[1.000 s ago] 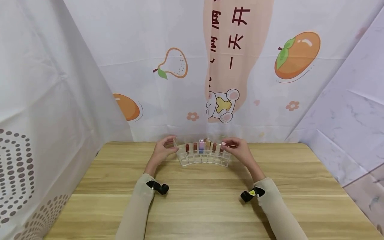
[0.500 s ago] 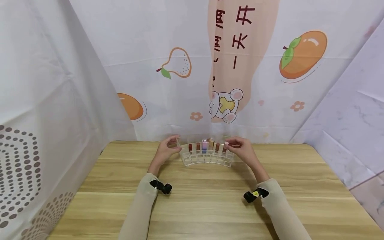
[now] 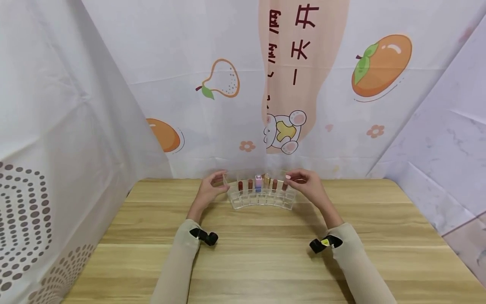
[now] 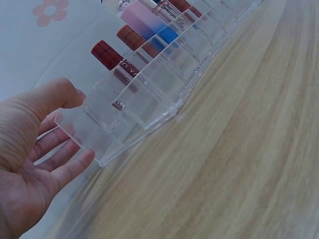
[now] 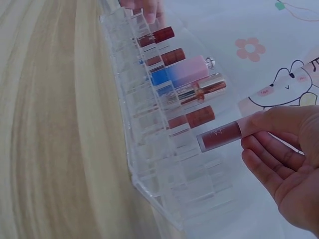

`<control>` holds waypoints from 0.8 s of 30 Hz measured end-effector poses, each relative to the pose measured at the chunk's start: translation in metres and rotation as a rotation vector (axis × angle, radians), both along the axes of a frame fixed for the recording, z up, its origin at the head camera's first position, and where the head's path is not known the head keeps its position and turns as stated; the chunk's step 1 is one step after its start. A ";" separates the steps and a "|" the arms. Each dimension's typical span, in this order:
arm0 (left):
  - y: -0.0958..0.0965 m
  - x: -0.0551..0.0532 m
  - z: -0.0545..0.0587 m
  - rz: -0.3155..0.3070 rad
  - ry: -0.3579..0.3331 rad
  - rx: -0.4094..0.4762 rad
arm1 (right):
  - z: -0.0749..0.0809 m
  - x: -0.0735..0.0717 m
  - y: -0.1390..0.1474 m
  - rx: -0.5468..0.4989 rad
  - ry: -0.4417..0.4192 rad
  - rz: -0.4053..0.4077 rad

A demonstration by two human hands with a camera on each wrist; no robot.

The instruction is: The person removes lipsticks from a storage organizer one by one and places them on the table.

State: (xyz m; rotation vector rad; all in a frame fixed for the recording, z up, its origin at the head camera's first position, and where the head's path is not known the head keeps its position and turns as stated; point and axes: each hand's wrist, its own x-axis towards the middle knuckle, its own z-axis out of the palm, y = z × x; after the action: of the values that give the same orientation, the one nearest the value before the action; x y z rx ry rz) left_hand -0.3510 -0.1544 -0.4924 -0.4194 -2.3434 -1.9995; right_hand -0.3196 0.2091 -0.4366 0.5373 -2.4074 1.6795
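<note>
A clear acrylic lipstick holder [image 3: 262, 199], curved and stepped, stands near the table's far edge with several lip products in its rear row. My left hand [image 3: 209, 190] holds the holder's left end, thumb and fingers on either side of its end wall [image 4: 79, 139]. With thumb and fingertips, my right hand [image 3: 308, 185] pinches the pale pink cap of a brownish-red lip gloss tube [image 5: 219, 137]. That tube is tilted at the holder's right end; whether its lower end is inside a slot I cannot tell. Beside it stands a brown-red tube [image 5: 200, 117].
In the holder also stand a gold-capped tube [image 5: 212, 85], a pink-and-blue tube [image 5: 187, 71], a brown-capped tube [image 5: 173, 56] and a dark red tube [image 5: 163, 35]. Just behind the wooden table [image 3: 243, 253] hangs a printed cloth [image 3: 182, 84].
My right hand has risen slightly, with the lip gloss tube in its fingers. My left hand stays at the holder's left end. The head view has shifted a little.
</note>
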 end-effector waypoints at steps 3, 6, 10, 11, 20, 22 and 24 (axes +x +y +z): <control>0.000 0.000 -0.001 0.009 0.022 -0.003 | 0.002 0.000 0.000 0.002 -0.003 -0.006; 0.000 0.000 -0.001 0.011 0.019 -0.003 | 0.004 0.000 0.000 0.004 -0.002 0.008; 0.001 0.000 0.000 0.005 0.000 0.003 | 0.007 0.002 0.000 0.014 -0.009 0.015; 0.001 0.000 0.000 0.005 -0.004 0.006 | 0.008 0.003 0.000 0.023 -0.009 0.010; 0.000 0.000 0.000 0.007 -0.012 -0.009 | 0.015 0.008 -0.003 0.054 -0.034 0.006; 0.000 0.000 0.000 0.012 -0.015 -0.013 | 0.018 0.009 -0.004 0.043 -0.032 0.013; 0.000 0.000 0.001 0.011 -0.016 -0.013 | 0.021 0.011 -0.004 0.032 -0.025 0.017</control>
State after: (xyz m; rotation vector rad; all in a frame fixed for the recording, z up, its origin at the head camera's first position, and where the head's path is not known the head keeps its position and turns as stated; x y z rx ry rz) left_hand -0.3512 -0.1545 -0.4915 -0.3907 -2.3639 -1.9916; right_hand -0.3091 0.2051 -0.4159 0.5465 -2.4574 1.6669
